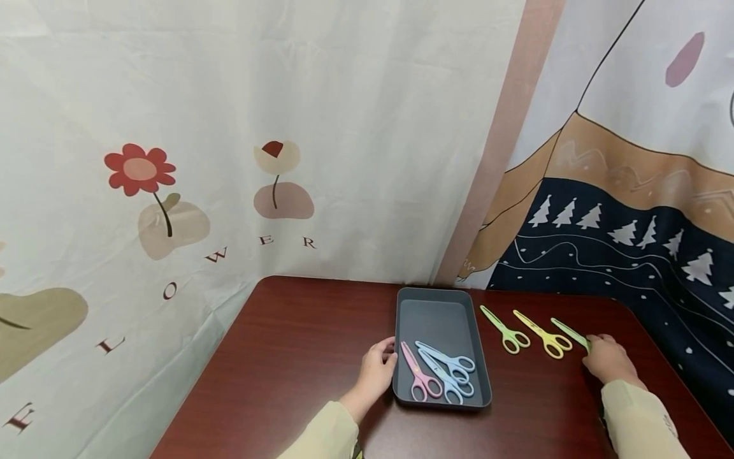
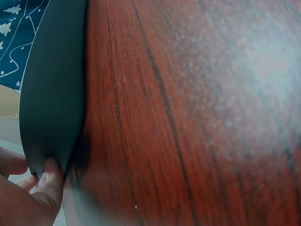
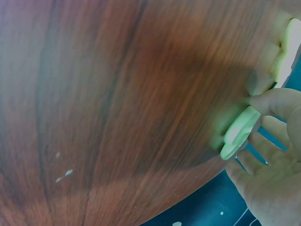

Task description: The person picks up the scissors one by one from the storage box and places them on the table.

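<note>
My left hand (image 1: 378, 366) holds the left side of the dark grey tray (image 1: 486, 389). In the left wrist view its fingertips touch the tray wall (image 2: 54, 94) near the rim. Inside the tray lie pink scissors (image 1: 410, 362) and two overlapping pairs of light blue scissors (image 1: 444, 352). At the right, my right hand (image 1: 613, 360) pinches light green scissors (image 1: 569, 329) by the handle. That handle (image 3: 240, 132) shows between thumb and fingers in the right wrist view, partly covered. Yellow scissors (image 1: 534, 326) and another green pair (image 1: 497, 324) lie between tray and right hand.
A dark red wooden table (image 1: 298, 344) carries everything. Behind it hangs a pale curtain (image 1: 367, 127) with printed flowers and letters. A navy and tan printed cloth (image 1: 602, 255) hangs along the right edge.
</note>
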The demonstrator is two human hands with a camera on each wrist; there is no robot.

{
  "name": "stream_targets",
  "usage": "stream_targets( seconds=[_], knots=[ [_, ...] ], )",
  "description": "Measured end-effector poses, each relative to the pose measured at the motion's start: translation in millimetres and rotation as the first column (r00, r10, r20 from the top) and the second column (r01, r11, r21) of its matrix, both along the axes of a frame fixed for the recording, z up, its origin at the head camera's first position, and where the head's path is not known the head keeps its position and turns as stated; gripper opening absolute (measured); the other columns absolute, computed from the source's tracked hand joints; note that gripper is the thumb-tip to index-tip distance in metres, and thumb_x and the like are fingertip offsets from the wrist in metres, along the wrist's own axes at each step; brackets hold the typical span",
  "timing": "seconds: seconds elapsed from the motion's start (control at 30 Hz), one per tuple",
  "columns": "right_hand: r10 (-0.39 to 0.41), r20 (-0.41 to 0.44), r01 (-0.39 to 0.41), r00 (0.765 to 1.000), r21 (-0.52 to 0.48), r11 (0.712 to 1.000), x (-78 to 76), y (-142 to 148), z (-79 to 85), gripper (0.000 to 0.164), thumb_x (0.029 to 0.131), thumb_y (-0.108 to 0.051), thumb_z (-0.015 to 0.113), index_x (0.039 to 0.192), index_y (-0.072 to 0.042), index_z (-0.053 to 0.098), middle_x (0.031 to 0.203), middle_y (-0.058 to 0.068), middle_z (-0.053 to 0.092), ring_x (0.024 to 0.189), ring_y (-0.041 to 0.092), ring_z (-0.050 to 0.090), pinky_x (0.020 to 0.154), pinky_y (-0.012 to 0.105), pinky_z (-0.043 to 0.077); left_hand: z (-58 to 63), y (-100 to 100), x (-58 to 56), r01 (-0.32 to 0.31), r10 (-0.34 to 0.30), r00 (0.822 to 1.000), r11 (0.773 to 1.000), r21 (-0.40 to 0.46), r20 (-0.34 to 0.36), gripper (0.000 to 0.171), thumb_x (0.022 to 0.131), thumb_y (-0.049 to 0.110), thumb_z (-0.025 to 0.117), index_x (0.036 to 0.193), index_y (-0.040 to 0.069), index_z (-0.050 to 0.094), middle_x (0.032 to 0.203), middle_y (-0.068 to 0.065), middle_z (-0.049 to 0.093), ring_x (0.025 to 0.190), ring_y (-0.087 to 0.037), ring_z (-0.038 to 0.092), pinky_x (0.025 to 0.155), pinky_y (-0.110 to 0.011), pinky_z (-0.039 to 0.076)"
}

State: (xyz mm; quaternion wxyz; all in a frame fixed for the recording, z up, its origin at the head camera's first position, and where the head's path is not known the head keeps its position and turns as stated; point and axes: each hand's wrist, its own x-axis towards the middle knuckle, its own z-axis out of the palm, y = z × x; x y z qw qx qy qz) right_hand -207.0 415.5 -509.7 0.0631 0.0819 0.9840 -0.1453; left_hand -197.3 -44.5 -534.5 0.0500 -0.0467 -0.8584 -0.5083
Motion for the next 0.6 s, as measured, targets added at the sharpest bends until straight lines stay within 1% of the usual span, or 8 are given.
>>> stream_targets(
  seconds=[0.07,0.23,0.33,0.43,0.5,0.6],
  knots=[
    [-0.009,-0.018,0.009,1.0,0.002,1.0,-0.5,-3,1.3,0.056,0.082,-0.006,0.06,0.125,0.022,0.039,0.124,0.046,0.028,0.107,0.062,0.036,0.088,0.065,0.04,0.4,0,0.4,0.0,0.0,1.0,1.0,0.0,0.0,0.033,0.089,0.0,0.058,0.121,-0.002,0.06,0.106,-0.015,0.064,0.089,-0.025,0.065,0.073,-0.026,0.052],
    [-0.036,-0.051,0.034,0.998,-0.036,0.999,-4.4,-12,7.2,0.059,0.08,-0.006,0.061,0.127,0.021,0.038,0.125,0.045,0.027,0.109,0.061,0.035,0.088,0.065,0.039,1.2,1,0.9,-0.002,0.002,1.0,1.0,0.006,0.005,0.033,0.089,0.0,0.058,0.121,-0.002,0.06,0.106,-0.015,0.064,0.089,-0.024,0.065,0.073,-0.026,0.052],
    [-0.027,-0.071,0.024,0.997,-0.042,0.999,-7.2,-16,11.7,0.058,0.08,-0.007,0.062,0.127,0.02,0.039,0.125,0.045,0.028,0.109,0.06,0.034,0.087,0.065,0.039,1.3,1,1.0,-0.003,0.002,1.0,1.0,0.004,0.006,0.033,0.089,0.0,0.058,0.121,-0.002,0.06,0.106,-0.015,0.065,0.089,-0.024,0.065,0.073,-0.026,0.052],
    [-0.029,-0.088,0.024,0.996,-0.05,0.998,-9.7,-23,17.0,0.057,0.081,-0.009,0.062,0.128,0.017,0.04,0.127,0.042,0.029,0.11,0.059,0.033,0.084,0.066,0.04,2.2,1,1.0,-0.003,0.003,1.0,1.0,0.003,0.002,0.032,0.089,0.0,0.058,0.121,-0.002,0.06,0.106,-0.015,0.065,0.089,-0.024,0.065,0.073,-0.026,0.052],
    [-0.038,-0.101,0.032,0.994,-0.061,0.998,-11.2,-30,21.4,0.057,0.081,-0.01,0.063,0.128,0.015,0.041,0.129,0.04,0.029,0.112,0.058,0.033,0.08,0.069,0.04,2.7,1,1.0,-0.004,0.004,1.0,1.0,0.001,0.003,0.032,0.089,0.0,0.058,0.121,-0.002,0.06,0.106,-0.015,0.065,0.089,-0.024,0.065,0.073,-0.026,0.052],
    [-0.031,-0.143,0.021,0.989,-0.074,0.997,-13.5,-43,28.0,0.056,0.081,-0.01,0.063,0.128,0.013,0.043,0.131,0.039,0.03,0.113,0.057,0.032,0.079,0.069,0.04,3.2,1,0.9,-0.001,0.001,1.0,1.0,0.001,-0.003,0.032,0.089,0.0,0.058,0.121,-0.002,0.06,0.105,-0.015,0.064,0.089,-0.024,0.065,0.073,-0.026,0.053]
  ],
)
